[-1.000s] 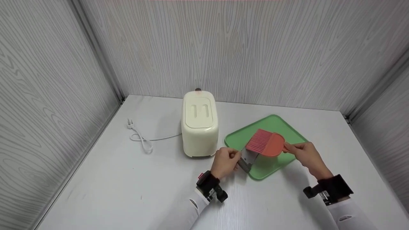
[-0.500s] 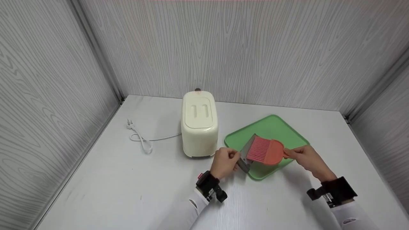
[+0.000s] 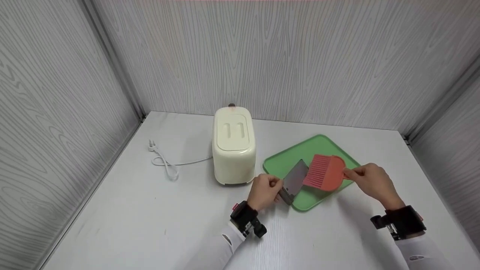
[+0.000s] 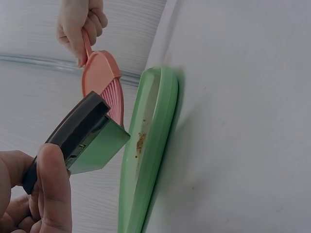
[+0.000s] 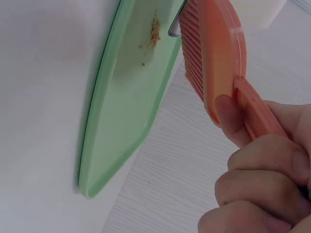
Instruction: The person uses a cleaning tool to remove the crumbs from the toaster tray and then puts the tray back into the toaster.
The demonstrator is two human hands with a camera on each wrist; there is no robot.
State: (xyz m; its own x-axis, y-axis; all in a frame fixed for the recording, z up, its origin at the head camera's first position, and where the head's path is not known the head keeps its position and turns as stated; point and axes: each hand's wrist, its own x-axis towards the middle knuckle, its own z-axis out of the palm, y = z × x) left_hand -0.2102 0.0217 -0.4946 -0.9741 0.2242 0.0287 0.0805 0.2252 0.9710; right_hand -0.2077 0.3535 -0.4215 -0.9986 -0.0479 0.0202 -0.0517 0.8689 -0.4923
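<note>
My left hand pinches the dark end of a thin grey metal crumb tray, which hangs tilted over a green tray. My right hand grips the handle of a small orange brush with pink bristles. In the head view, the bristle tips are right at the crumb tray's right edge. Below both, a small heap of brown crumbs lies in the green tray, seen in the left wrist view. The right wrist view shows the same crumbs beneath the bristles.
A cream toaster with its lid on stands just left of the green tray. Its white cord, ending in a plug, lies loosely coiled on the white table. Pale wood-grain panels close in the back and sides.
The brush has swept down over the crumb tray and then moved right toward its edge, uncovering more of the metal. The crumb tray now lies at a different tilt; my left hand stays in place.
</note>
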